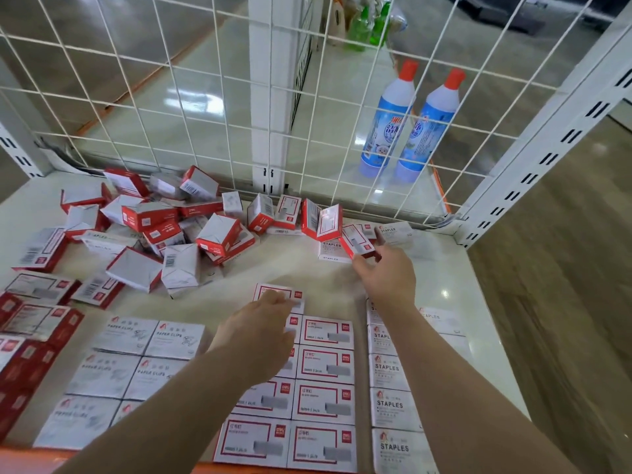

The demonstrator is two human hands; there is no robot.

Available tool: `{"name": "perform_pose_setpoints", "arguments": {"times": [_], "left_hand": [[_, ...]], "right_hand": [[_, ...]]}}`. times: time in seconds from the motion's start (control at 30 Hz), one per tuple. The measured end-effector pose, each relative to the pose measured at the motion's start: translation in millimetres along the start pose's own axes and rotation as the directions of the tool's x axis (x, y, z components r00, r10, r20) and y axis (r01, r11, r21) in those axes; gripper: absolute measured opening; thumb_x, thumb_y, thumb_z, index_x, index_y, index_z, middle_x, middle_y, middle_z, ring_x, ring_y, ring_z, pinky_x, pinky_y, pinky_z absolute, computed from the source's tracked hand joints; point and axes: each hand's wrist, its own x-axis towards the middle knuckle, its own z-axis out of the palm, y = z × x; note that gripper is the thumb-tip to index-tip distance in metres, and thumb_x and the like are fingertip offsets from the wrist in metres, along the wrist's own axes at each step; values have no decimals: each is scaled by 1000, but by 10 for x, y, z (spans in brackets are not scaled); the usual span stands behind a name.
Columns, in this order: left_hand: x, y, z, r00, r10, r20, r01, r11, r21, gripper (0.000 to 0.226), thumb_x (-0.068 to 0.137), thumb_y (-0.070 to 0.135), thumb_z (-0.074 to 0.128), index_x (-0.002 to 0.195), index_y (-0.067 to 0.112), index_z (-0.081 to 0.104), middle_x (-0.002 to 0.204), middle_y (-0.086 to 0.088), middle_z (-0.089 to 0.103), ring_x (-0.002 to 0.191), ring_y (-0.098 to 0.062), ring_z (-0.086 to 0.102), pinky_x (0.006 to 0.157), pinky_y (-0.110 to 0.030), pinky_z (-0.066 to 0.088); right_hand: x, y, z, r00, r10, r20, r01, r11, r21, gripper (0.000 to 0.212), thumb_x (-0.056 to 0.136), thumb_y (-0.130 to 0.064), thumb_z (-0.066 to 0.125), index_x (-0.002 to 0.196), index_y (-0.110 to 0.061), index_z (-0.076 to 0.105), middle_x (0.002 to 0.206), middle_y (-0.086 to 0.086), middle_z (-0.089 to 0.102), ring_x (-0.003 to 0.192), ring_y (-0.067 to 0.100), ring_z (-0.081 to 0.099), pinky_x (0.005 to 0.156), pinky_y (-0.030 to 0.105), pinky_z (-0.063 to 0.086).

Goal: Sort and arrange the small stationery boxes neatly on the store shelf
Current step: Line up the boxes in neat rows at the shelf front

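Observation:
My left hand (260, 331) rests palm-down on a red-framed white box (278, 293) at the top of the red-framed rows (325, 366). My right hand (388, 273) reaches toward the back, its fingers pinching a red-and-white box (355, 242) that leans on a white STAPLES box (331, 251). A jumbled heap of red-and-white boxes (164, 227) lies at the back left. Neat rows of white PAPER CLIPS boxes (136, 360) sit at the left and a column of STAPLES boxes (391, 388) at the right.
The white shelf (451, 268) ends at a white wire grid (219, 107) behind. Two blue bottles with red caps (410, 121) stand beyond the grid. A slotted white upright (547, 159) rises at the right. More red boxes (24, 347) lie stacked at the left edge.

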Motion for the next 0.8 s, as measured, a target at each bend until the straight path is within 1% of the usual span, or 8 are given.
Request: {"name": "perform_pose_setpoints", "arguments": {"times": [0.1, 0.2, 0.27, 0.37, 0.47, 0.6, 0.7, 0.8], "left_hand": [[18, -5, 1, 999, -48, 0, 47, 997, -54, 47, 95, 33, 44, 141, 27, 34, 146, 11, 33, 126, -14, 43, 97, -31, 41], [42, -8, -53, 994, -114, -7, 110, 978, -176, 44, 95, 29, 46, 139, 26, 40, 141, 6, 42, 124, -16, 45, 99, -32, 39], [24, -12, -105, 987, -161, -7, 154, 954, -257, 41, 95, 27, 46, 136, 23, 44, 137, 2, 47, 121, -18, 47, 96, -30, 39], [-19, -21, -194, 983, -184, 29, 182, 921, -344, 37, 96, 28, 47, 132, 21, 48, 131, -1, 53, 108, -16, 53, 85, -23, 44], [-74, -40, -322, 978, -201, 49, 201, 863, -464, 34, 96, 26, 47, 129, 17, 51, 125, -4, 57, 83, -6, 55, 61, -13, 41], [-177, -99, -425, 978, -196, 64, 195, 774, -602, 30, 95, 23, 49, 121, 11, 58, 101, 0, 65, 91, -14, 61, 82, -27, 47], [-276, -110, -488, 963, -264, 59, 218, 625, -750, 20, 96, 19, 48, 106, 12, 63, 85, 1, 66, 82, -12, 63, 81, -30, 51], [-383, -145, -541, 958, -282, 59, 214, 560, -800, 19, 94, 10, 48, 86, 17, 63, 80, 1, 68, 77, -11, 63, 69, -20, 51]], "right_hand": [[-150, 5, -158, 998, -59, 2, 59, 998, -7, 24, 85, -32, 58, 103, -20, 66, 93, 2, 56, 84, 15, 50, 66, 23, 32], [-319, 12, -326, 997, -67, 48, 68, 998, -3, 12, 84, -31, 56, 86, -21, 62, 87, 2, 54, 72, 10, 44, 54, 18, 26], [-435, 10, -421, 993, -97, 74, 98, 995, -9, 11, 84, -29, 56, 83, -19, 60, 86, 1, 53, 72, 9, 44, 53, 13, 26], [-618, -41, -540, 988, -132, 78, 130, 991, 36, 8, 84, -28, 58, 90, -22, 61, 90, -3, 53, 77, 6, 46, 57, 7, 29], [-824, -117, -590, 987, -152, 47, 142, 974, 176, 25, 83, -25, 63, 108, -21, 65, 90, -13, 53, 81, -1, 50, 64, 4, 35], [-1074, -292, -609, 964, -254, 80, 238, 956, 174, 30, 83, -26, 64, 113, -22, 64, 93, -19, 50, 83, -4, 49, 67, 1, 36], [-1231, -418, -595, 943, -310, 119, 290, 943, 162, 33, 84, -29, 63, 116, -24, 60, 99, -19, 47, 93, -1, 48, 72, 0, 33], [-1345, -473, -560, 929, -335, 158, 307, 935, 176, 36, 84, -29, 61, 120, -29, 55, 99, -22, 45, 92, -7, 47, 73, -1, 32]]}}
